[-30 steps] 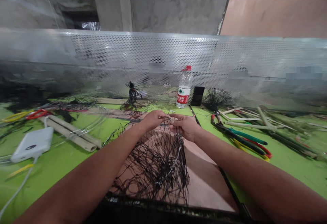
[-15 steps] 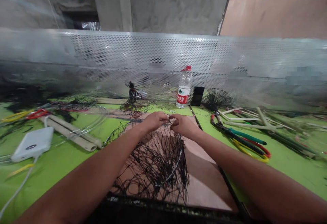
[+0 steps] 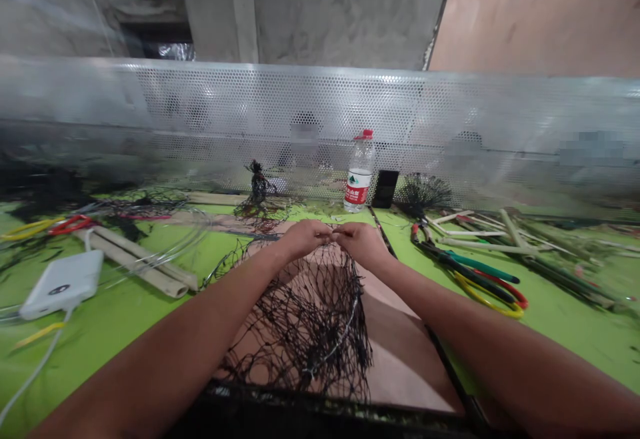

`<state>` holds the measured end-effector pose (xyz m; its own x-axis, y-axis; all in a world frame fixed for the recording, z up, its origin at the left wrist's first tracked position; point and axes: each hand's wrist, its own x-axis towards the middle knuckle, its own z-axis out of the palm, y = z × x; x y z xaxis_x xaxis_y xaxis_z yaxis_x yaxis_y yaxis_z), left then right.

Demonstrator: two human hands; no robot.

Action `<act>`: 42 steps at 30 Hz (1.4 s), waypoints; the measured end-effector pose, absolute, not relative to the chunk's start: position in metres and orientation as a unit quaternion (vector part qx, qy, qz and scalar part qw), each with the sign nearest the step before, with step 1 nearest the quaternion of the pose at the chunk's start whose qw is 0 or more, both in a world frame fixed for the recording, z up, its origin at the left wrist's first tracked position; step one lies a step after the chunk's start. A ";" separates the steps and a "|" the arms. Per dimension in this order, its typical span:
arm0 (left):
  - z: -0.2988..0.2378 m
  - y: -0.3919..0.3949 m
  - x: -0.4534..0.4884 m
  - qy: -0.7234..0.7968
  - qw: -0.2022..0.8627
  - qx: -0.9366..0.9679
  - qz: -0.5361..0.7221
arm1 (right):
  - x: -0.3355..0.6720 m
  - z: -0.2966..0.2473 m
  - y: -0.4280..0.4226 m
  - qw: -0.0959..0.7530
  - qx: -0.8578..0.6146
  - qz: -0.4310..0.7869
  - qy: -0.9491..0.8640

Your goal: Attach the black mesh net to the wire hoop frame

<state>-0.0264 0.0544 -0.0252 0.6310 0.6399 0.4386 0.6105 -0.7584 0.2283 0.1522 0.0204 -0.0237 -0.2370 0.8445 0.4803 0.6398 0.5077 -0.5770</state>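
A black knotted net drapes over a pinkish-brown board in front of me, with a pale wire or cord running through its right part. At the net's far edge my left hand is closed in a pinch on it. Fingertip to fingertip with it, my right hand also pinches the same edge. The exact strand between the fingers is too small to make out. A dark wire leads from this edge toward the left side of the board.
Pliers and thin sticks lie on the green table at right. A water bottle and a black phone stand by the perforated metal screen. Leftward are a white power bank, pale tubes and red-handled scissors.
My right fingers have closed from a more spread pose into a pinch against my left fingertips. The net has shifted only slightly.
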 end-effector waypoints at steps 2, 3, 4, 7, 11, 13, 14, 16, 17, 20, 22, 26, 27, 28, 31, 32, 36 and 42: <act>-0.025 0.053 -0.026 0.340 0.027 0.904 0.257 | 0.152 -0.028 0.025 0.416 -0.480 0.224 -0.739; -0.024 0.053 -0.025 0.339 0.027 0.904 0.259 | 0.151 -0.030 0.027 0.429 -0.476 0.286 -0.713; -0.024 0.052 -0.025 0.337 0.028 0.904 0.262 | 0.151 -0.033 0.029 0.442 -0.466 0.351 -0.681; -0.022 0.051 -0.025 0.334 0.031 0.906 0.259 | 0.150 -0.039 0.032 0.465 -0.436 0.502 -0.584; -0.018 0.047 -0.026 0.342 0.029 0.904 0.256 | 0.150 -0.038 0.032 0.479 -0.418 0.545 -0.546; -0.016 0.044 -0.026 0.333 0.027 0.906 0.262 | 0.150 -0.035 0.031 0.490 -0.409 0.528 -0.560; -0.016 0.042 -0.026 0.327 0.024 0.906 0.265 | 0.150 -0.034 0.030 0.495 -0.407 0.515 -0.569; -0.017 0.040 -0.025 0.331 0.021 0.901 0.281 | 0.150 -0.032 0.029 0.504 -0.403 0.489 -0.587; -0.017 0.039 -0.024 0.337 0.022 0.895 0.293 | 0.150 -0.031 0.028 0.507 -0.401 0.481 -0.592; -0.017 0.039 -0.025 0.340 0.025 0.877 0.339 | 0.152 -0.027 0.026 0.503 -0.401 0.478 -0.598; -0.016 0.040 -0.028 0.312 0.029 0.876 0.367 | 0.156 -0.025 0.027 0.505 -0.384 0.491 -0.597; -0.011 0.041 -0.035 0.264 0.098 0.867 0.410 | 0.164 -0.022 0.034 0.559 -0.349 0.477 -0.582; -0.010 0.041 -0.037 0.262 0.118 0.864 0.414 | 0.166 -0.021 0.036 0.571 -0.355 0.458 -0.582; -0.009 0.040 -0.037 0.261 0.137 0.861 0.415 | 0.168 -0.021 0.039 0.578 -0.363 0.437 -0.586; -0.010 0.037 -0.035 0.259 0.182 0.856 0.408 | 0.173 -0.022 0.046 0.552 -0.359 0.419 -0.624; -0.010 0.035 -0.033 0.254 0.192 0.857 0.406 | 0.175 -0.023 0.048 0.533 -0.347 0.428 -0.642; -0.013 0.034 -0.027 0.235 0.196 0.862 0.403 | 0.179 -0.027 0.051 0.454 -0.305 0.430 -0.719; -0.016 0.041 -0.032 0.265 0.123 0.853 0.432 | 0.181 -0.029 0.053 0.457 -0.381 0.307 -0.743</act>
